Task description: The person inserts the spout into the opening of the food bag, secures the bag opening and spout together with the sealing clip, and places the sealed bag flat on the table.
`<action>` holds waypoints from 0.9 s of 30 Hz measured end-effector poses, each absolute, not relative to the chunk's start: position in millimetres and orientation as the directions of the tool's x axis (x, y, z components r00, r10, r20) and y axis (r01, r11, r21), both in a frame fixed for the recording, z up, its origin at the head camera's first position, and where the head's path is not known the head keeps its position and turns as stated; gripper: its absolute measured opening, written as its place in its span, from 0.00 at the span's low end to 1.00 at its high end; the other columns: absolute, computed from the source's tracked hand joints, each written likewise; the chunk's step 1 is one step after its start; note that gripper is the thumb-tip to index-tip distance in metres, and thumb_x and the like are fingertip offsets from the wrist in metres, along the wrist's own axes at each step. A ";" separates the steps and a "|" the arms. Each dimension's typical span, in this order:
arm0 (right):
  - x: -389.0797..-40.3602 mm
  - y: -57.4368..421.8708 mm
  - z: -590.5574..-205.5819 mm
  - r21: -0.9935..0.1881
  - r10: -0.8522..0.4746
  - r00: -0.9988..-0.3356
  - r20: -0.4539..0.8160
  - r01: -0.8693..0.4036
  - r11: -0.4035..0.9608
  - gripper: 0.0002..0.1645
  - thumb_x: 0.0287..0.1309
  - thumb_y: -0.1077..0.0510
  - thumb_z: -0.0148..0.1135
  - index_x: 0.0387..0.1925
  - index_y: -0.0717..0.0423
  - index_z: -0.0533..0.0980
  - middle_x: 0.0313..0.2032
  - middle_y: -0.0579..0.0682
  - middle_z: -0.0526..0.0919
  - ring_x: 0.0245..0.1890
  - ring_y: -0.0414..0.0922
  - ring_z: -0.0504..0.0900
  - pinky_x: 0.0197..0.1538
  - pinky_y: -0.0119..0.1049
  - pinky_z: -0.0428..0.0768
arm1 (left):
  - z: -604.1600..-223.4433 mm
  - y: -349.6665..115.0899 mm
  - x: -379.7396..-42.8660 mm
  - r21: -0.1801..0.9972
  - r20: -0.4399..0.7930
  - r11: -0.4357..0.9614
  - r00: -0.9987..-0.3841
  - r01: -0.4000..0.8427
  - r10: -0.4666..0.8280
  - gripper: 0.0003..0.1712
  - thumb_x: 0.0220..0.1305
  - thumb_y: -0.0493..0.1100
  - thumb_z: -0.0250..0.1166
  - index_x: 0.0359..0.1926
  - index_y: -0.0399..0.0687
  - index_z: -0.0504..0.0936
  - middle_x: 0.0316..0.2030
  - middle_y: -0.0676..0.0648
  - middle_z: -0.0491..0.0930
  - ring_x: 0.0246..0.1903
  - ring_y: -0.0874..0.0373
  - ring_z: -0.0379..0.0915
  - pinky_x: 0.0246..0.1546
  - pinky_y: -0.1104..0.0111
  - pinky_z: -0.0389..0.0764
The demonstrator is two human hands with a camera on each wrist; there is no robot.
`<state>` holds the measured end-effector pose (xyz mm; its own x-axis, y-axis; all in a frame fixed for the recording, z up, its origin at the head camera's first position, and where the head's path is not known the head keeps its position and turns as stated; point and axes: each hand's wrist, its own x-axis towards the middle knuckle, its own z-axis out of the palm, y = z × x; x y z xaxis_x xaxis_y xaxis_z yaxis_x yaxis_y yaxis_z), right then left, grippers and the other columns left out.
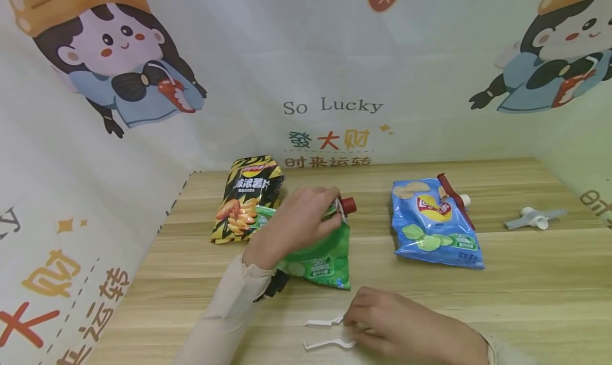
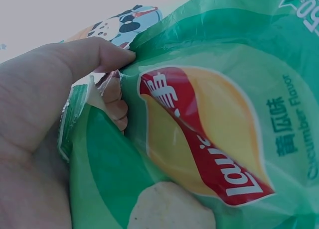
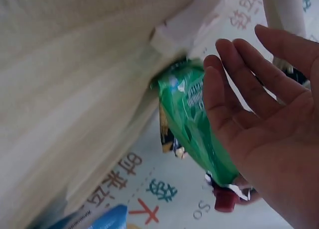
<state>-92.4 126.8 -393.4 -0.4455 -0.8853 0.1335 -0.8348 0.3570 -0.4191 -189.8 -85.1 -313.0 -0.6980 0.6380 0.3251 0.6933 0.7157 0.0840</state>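
My left hand (image 1: 308, 213) grips the top of a green chip bag (image 1: 330, 253), thumb against its torn opening in the left wrist view. That bag (image 2: 234, 114) is labelled cucumber flavor, and chips (image 2: 115, 107) show inside the tear. A red cap (image 1: 349, 204) sticks out beside the fingers; how it is attached is hidden. Down at the front, my right hand (image 1: 382, 322) is by two slim white strips (image 1: 330, 344), whose right ends it partly hides. In the right wrist view the fingers of this hand (image 3: 269, 109) are loosely extended, with nothing seen between them.
Behind and left of the green bag lies a black and yellow chip bag (image 1: 248, 195). To the right is a blue chip bag (image 1: 432, 221) with a dark red clip (image 1: 456, 200) along its edge. Farther right lies a grey clip with a white spout (image 1: 535, 219). Printed cloth walls surround the table.
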 end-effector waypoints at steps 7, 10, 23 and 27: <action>-92.2 124.5 -419.2 -0.378 -0.913 -0.407 -0.020 -0.842 0.384 0.07 0.64 0.54 0.66 0.43 0.44 0.83 0.38 0.34 0.78 0.39 0.30 0.68 0.39 0.24 0.73 | -313.5 -85.5 -189.6 0.076 0.333 0.713 -0.692 0.697 0.641 0.06 0.63 0.43 0.62 0.31 0.49 0.73 0.19 0.53 0.68 0.18 0.62 0.59 0.19 0.71 0.59; -89.3 124.4 -416.6 -0.295 -0.908 -0.419 -0.015 -0.865 0.405 0.06 0.62 0.55 0.68 0.41 0.44 0.84 0.36 0.33 0.79 0.37 0.32 0.66 0.38 0.24 0.70 | -313.9 -85.5 -189.9 0.076 0.334 0.712 -0.690 0.698 0.642 0.07 0.63 0.43 0.61 0.31 0.49 0.72 0.19 0.53 0.68 0.17 0.62 0.58 0.19 0.71 0.58; -81.6 160.4 -396.0 -0.363 -0.831 -0.556 0.024 -0.779 0.511 0.05 0.66 0.54 0.63 0.43 0.41 0.79 0.39 0.31 0.75 0.41 0.33 0.68 0.44 0.32 0.75 | -312.8 -87.0 -191.4 0.089 0.325 0.717 -0.701 0.691 0.635 0.05 0.63 0.43 0.61 0.33 0.49 0.74 0.20 0.53 0.70 0.19 0.62 0.61 0.19 0.71 0.62; -80.1 177.3 -394.0 -0.445 -0.779 -0.625 0.044 -0.711 0.545 0.05 0.71 0.52 0.58 0.45 0.40 0.76 0.41 0.31 0.74 0.41 0.32 0.70 0.43 0.33 0.78 | -312.4 -89.0 -191.0 0.097 0.317 0.723 -0.710 0.684 0.629 0.05 0.63 0.43 0.61 0.33 0.49 0.74 0.21 0.52 0.70 0.19 0.61 0.61 0.20 0.71 0.62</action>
<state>-80.1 177.3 -394.0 -0.6249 -0.7795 0.0437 -0.7108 0.5449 -0.4447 -191.0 -89.0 -312.4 -0.7096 0.6291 0.3172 0.6841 0.7229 0.0967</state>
